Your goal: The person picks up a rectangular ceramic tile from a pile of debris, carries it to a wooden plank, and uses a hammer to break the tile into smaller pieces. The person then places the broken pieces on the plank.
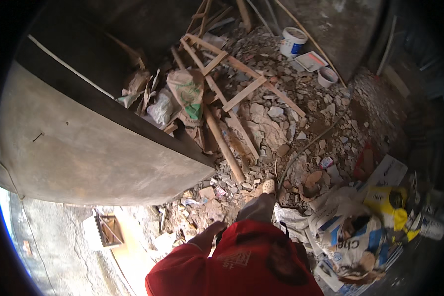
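Observation:
Beside my red shirt [241, 261], at the lower middle, is my left hand [210, 232], hanging low over the rubble. It is small and dark, so its fingers and anything in them cannot be made out. My right hand is out of view. Ahead of my body, one foot in a pale shoe [269, 186] stands on the broken debris [261, 123]. A round wooden pole [223, 143] lies just beyond, beside a wooden ladder-like frame [244, 93] resting on the heap.
A grey wall [98, 148] curves along the left. Crumpled sacks [185, 91] lie behind it. At the far right are a white bucket [293, 42] and a smaller pot [327, 77]. A hose [313, 142] crosses the rubble. Torn bags [352, 237] pile up at the near right.

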{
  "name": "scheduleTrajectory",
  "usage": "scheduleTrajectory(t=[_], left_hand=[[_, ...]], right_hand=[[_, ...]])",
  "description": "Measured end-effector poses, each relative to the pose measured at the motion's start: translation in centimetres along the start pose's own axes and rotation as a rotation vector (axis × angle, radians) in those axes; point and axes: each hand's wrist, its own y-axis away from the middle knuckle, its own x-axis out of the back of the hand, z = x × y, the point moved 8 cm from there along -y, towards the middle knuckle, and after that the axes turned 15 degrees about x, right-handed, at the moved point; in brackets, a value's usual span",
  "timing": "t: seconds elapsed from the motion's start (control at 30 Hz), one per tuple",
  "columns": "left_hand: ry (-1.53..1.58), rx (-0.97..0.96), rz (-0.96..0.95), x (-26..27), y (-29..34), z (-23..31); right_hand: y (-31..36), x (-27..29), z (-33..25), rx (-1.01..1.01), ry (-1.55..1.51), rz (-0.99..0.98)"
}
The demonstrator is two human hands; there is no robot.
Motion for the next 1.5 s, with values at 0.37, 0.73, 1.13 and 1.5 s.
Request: scheduleTrajectory(t=[0.37,0.73,1.13,1.5], left_hand=[[0.556,-0.399,-0.153,10.1,1.2,26.0],[0.278,-0.107,0.039,5.2,1.1,23.2],[0.243,-0.185,0.308,-2.5,9.9,35.5],[0.289,-0.111,0.441,-3.4,13.6,50.5]], right_hand=[[-11.5,19.7,-3.2,0.371,0.052,0.623],[-22.6,30.5,0.4,0.171,-0.143,0.2],[-38.2,46.8,15.8,-0.205,-0.578,-0.255],[-44.9,55.9,14.0,-0.126,-0.329,-0.303]])
